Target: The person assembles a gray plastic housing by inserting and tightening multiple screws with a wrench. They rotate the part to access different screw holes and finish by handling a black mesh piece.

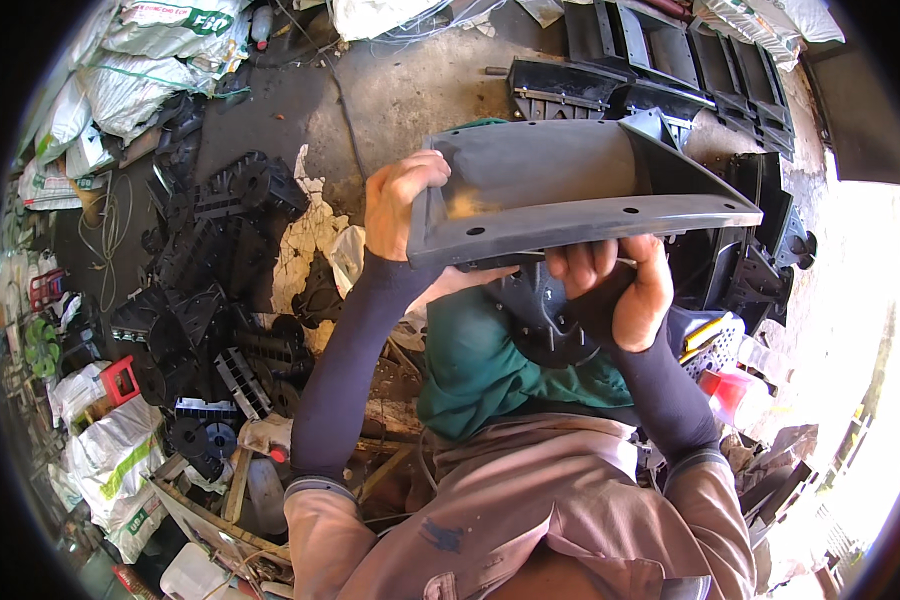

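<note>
A long dark grey trough-shaped part (540, 165) with holes along its flange is held up above my lap. My left hand (402, 198) is wrapped round its left end, thumb underneath. Below the near flange, my right hand (625, 285) has its fingers curled against the underside; a thin edge shows by the thumb, but what else it grips there is hidden. Under the trough, a black rounded bracket (550, 325) with small bolts sits over my green trousers (480, 360); whether it is joined to the trough cannot be seen.
Similar black troughs (660, 50) lie on the floor at the far right. Black parts (220, 200) are heaped on the left, beside white sacks (135, 85). A basket with yellow-handled tools (705, 335) and a red container (735, 390) stand at my right. A cable (345, 110) crosses the floor.
</note>
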The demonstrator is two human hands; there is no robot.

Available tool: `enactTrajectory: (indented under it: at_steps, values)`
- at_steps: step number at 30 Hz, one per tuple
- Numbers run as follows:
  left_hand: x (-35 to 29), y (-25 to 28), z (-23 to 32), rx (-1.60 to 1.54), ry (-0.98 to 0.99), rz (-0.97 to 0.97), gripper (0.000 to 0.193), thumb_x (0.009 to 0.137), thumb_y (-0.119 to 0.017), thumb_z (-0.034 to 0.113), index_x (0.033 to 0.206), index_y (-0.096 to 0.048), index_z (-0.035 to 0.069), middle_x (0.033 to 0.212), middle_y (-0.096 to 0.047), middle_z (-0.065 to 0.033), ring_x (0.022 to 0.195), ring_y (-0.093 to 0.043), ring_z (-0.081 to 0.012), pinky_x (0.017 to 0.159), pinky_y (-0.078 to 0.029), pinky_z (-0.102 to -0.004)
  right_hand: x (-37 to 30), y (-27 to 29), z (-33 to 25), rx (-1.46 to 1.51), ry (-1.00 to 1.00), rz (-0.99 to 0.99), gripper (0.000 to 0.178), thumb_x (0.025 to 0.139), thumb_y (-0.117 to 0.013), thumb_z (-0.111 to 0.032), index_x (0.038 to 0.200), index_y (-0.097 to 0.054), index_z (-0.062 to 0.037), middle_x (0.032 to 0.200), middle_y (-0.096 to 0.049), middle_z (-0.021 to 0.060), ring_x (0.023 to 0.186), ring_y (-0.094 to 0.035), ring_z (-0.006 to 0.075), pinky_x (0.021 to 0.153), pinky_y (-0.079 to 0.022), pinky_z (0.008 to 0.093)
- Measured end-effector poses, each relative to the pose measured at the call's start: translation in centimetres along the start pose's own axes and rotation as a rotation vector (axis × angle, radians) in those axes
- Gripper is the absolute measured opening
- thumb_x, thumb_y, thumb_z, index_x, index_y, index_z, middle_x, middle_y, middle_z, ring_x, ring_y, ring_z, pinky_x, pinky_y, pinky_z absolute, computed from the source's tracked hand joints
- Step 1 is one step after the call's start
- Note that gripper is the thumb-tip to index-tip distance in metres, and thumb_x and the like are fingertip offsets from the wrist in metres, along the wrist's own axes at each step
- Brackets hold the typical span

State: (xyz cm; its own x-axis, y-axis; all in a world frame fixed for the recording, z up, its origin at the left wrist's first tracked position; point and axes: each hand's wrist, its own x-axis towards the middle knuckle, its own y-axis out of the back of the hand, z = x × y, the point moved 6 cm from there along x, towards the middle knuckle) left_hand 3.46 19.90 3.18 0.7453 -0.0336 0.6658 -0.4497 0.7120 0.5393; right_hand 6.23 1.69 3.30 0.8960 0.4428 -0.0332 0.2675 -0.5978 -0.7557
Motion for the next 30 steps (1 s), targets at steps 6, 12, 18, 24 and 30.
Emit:
enactTrajectory:
  at_steps: [6, 12, 18, 24, 30]
  values:
    - [-0.2, -0.2, -0.4, -0.023, 0.015, -0.028, 0.095, 0.045, -0.098, 0.039, 0.118, -0.043, 0.011, 0.111, -0.06, -0.0105, 0.108, -0.061, -0.0283, 0.095, -0.04, -0.0441, -1.6, 1.0, -0.4, -0.255, 0.215, 0.18, 0.034, 0.104, -0.051, -0.036, 0.1, -0.057, -0.0019, 0.084, -0.06, 0.008, 0.082, -0.062, 0.0236, 0.077, -0.054, 0.0451]
    - [-0.5, -0.5, -1.2, -0.048, -0.01, -0.02, 0.096, 0.043, -0.097, 0.038, 0.118, -0.043, 0.012, 0.111, -0.06, -0.01, 0.108, -0.062, -0.0276, 0.095, -0.039, -0.0436, -0.5, 0.5, 0.5, 0.047, 0.171, 0.137, 0.044, 0.106, -0.043, -0.039, 0.075, -0.046, -0.0082, 0.061, -0.052, 0.007, 0.064, -0.057, 0.026, 0.075, -0.049, 0.0442]
    - [-1.0, -0.7, -1.4, -0.077, -0.008, -0.034, 0.097, 0.041, -0.097, 0.036, 0.118, -0.042, 0.012, 0.11, -0.061, -0.0095, 0.108, -0.062, -0.027, 0.095, -0.038, -0.0432, -1.0, -1.9, 0.4, -0.027, 0.208, -0.022, 0.047, 0.099, -0.043, -0.032, 0.057, -0.035, -0.0124, 0.051, -0.042, 0.004, 0.05, -0.038, 0.0211, 0.067, -0.041, 0.0408]
    - [-1.1, -1.3, -1.6, -0.039, -0.011, -0.011, 0.097, 0.04, -0.095, 0.035, 0.118, -0.042, 0.012, 0.108, -0.061, -0.0085, 0.106, -0.063, -0.0255, 0.093, -0.037, -0.0413, -2.8, -6.3, 0.3, -0.507, 0.425, -0.132, 0.025, 0.08, -0.045, -0.001, 0.057, -0.038, -0.0057, 0.055, -0.042, 0.004, 0.051, -0.037, 0.0201, 0.057, -0.034, 0.0365]
    - [-1.2, -1.8, -2.5, -0.111, -0.034, 0.03, 0.063, 0.069, -0.083, 0.026, 0.116, -0.043, 0.011, 0.105, -0.063, -0.0074, 0.101, -0.064, -0.0233, 0.09, -0.038, -0.0402, -2.9, -9.0, 0.5, -0.604, 0.497, -0.015, 0.026, 0.088, -0.059, -0.006, 0.063, -0.053, -0.0024, 0.058, -0.048, 0.0058, 0.056, -0.043, 0.0227, 0.062, -0.036, 0.0374]
